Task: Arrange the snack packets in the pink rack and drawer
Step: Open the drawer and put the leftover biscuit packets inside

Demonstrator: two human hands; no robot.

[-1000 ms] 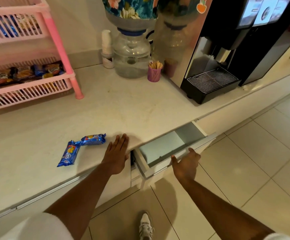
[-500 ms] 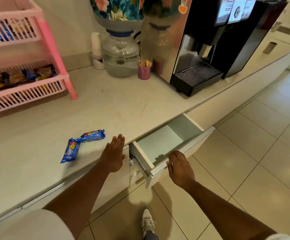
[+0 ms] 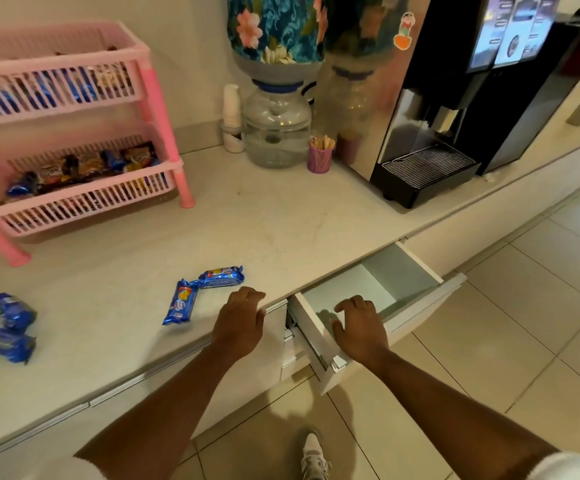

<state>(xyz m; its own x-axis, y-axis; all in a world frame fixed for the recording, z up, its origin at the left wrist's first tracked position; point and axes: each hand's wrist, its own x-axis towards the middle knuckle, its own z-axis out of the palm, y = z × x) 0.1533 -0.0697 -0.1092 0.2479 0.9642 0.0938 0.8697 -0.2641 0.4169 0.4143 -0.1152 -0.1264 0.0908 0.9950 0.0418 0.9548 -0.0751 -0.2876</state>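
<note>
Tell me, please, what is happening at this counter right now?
A person is sorting snack packets. The drawer under the counter is open and looks empty; the right hand hovers over it, holding nothing. The left hand rests at the counter edge beside two blue packets. More packets lie farther left, and the pink rack already holds some.

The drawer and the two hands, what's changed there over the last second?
The drawer has come further out. The right hand left its front edge and now hangs over the inside. The left hand, flat before, has curled its fingers at the counter edge. The two blue packets beside it lie as before.
</note>
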